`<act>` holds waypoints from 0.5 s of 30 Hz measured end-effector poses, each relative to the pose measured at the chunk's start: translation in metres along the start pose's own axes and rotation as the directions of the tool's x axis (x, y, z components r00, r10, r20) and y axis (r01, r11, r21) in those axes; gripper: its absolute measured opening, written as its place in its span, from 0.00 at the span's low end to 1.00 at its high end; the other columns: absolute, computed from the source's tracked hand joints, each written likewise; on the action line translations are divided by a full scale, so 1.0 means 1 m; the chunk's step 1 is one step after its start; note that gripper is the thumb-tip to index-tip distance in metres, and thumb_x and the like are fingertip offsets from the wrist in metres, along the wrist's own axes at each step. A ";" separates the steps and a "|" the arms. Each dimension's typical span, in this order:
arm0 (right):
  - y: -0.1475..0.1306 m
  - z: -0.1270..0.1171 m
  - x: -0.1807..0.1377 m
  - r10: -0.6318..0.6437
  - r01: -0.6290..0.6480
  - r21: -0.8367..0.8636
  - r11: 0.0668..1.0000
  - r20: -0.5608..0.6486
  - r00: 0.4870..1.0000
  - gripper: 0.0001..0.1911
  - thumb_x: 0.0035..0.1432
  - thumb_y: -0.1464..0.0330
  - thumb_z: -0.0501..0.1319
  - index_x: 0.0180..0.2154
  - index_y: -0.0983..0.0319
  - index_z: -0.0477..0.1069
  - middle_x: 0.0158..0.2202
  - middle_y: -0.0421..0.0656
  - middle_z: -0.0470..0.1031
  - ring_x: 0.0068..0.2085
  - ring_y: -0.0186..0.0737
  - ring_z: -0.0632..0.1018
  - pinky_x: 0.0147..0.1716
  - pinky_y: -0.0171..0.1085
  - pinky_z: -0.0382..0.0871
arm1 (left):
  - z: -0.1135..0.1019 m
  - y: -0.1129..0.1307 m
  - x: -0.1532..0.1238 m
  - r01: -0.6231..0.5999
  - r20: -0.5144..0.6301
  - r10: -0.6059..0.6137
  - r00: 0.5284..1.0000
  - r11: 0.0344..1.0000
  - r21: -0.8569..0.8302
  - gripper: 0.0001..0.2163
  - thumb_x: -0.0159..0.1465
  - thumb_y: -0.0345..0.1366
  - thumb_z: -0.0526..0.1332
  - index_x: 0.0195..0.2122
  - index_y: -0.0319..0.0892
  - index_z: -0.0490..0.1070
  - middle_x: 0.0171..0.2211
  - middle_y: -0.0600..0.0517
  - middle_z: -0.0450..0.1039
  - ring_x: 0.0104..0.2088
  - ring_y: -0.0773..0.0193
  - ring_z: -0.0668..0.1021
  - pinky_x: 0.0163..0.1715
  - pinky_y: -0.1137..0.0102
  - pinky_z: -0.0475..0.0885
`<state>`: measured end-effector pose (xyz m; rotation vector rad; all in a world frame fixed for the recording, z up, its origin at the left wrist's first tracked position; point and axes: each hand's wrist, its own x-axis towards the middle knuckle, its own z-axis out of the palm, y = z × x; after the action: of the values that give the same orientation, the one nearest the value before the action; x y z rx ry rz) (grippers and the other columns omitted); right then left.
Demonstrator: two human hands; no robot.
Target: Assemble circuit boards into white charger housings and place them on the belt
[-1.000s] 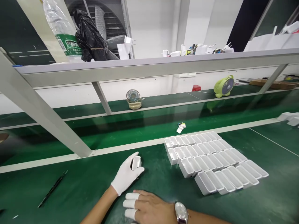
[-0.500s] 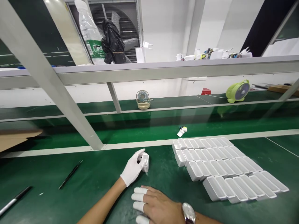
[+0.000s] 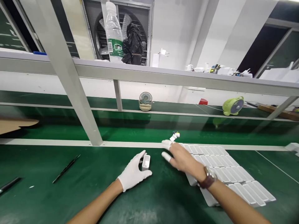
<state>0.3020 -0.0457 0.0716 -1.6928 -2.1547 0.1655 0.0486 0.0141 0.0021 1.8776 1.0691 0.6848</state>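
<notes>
My left hand [image 3: 133,171], in a white glove, is open beside a small white plastic case [image 3: 146,162] that stands on the green table with its open end up. The thumb is spread away in front of the case and the fingers lie along its left and far side; whether they touch it I cannot tell. White finger cots cover the fingertips of my right hand [image 3: 181,155], which is open and empty over the left edge of the rows of white cases [image 3: 230,174]. Just beyond its fingertips lies a small white part with a yellow piece [image 3: 174,136].
On the left of the table lie black tweezers [image 3: 66,168] and a pen [image 3: 10,185]. A slanted metal post [image 3: 77,93] rises from the rail [image 3: 130,144]. Behind stand a small fan [image 3: 145,101], a green fan [image 3: 233,105] and a shelf with a bottle [image 3: 114,34].
My right hand has moved from the front of the table up and away to the rows of cases. My left hand has spread its thumb off the single case. The view has shifted slightly.
</notes>
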 end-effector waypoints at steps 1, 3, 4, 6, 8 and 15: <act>0.019 -0.003 0.012 0.065 -0.066 -0.018 0.998 -0.005 0.998 0.22 0.66 0.63 0.57 0.58 0.65 0.67 0.58 0.54 0.72 0.60 0.53 0.71 0.60 0.49 0.63 | 0.000 0.000 -0.001 -0.007 0.031 0.007 1.000 1.000 0.009 0.42 0.51 0.37 0.70 0.67 0.45 0.57 0.62 0.44 0.67 0.56 0.51 0.74 0.60 0.57 0.68; 0.055 -0.006 0.036 0.204 -0.204 -0.049 0.978 0.005 0.979 0.20 0.65 0.64 0.58 0.53 0.69 0.70 0.55 0.58 0.73 0.57 0.54 0.73 0.56 0.47 0.66 | -0.001 -0.003 -0.003 -0.002 0.054 0.002 0.999 1.000 0.004 0.41 0.53 0.36 0.68 0.68 0.45 0.55 0.61 0.44 0.67 0.57 0.50 0.74 0.61 0.56 0.66; 0.072 -0.006 0.047 0.267 -0.265 -0.061 0.962 0.032 0.963 0.18 0.65 0.63 0.59 0.51 0.69 0.72 0.51 0.57 0.75 0.53 0.51 0.76 0.53 0.46 0.69 | -0.001 -0.006 -0.003 0.000 0.053 0.001 0.999 1.000 -0.002 0.41 0.53 0.37 0.68 0.68 0.46 0.56 0.60 0.44 0.68 0.57 0.50 0.74 0.60 0.56 0.67; 0.099 -0.002 0.068 0.376 -0.368 -0.093 0.925 0.095 0.922 0.17 0.65 0.61 0.61 0.49 0.66 0.71 0.46 0.49 0.77 0.45 0.44 0.79 0.47 0.46 0.74 | -0.001 -0.012 -0.005 -0.005 0.045 0.006 0.999 1.000 -0.021 0.41 0.53 0.37 0.68 0.68 0.47 0.56 0.59 0.44 0.69 0.57 0.49 0.74 0.59 0.57 0.68; 0.117 0.006 0.087 0.457 -0.442 -0.131 0.888 0.126 0.880 0.17 0.66 0.59 0.60 0.49 0.65 0.71 0.47 0.46 0.76 0.44 0.43 0.79 0.45 0.46 0.75 | 0.000 -0.018 -0.006 -0.007 0.031 0.008 0.999 0.999 -0.043 0.41 0.52 0.38 0.70 0.67 0.49 0.58 0.59 0.45 0.69 0.57 0.48 0.74 0.58 0.57 0.69; 0.116 0.052 0.137 0.588 -0.530 -0.286 0.798 0.184 0.787 0.17 0.66 0.60 0.61 0.51 0.64 0.70 0.49 0.47 0.74 0.45 0.43 0.78 0.45 0.47 0.75 | 0.000 -0.026 -0.010 0.035 0.016 -0.034 0.999 0.997 -0.072 0.44 0.46 0.43 0.74 0.66 0.52 0.62 0.62 0.43 0.66 0.62 0.38 0.68 0.60 0.51 0.66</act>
<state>0.3618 0.1229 0.0173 -2.5490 -1.8089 0.3447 0.0329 0.0124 -0.0204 1.7962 1.0515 0.6796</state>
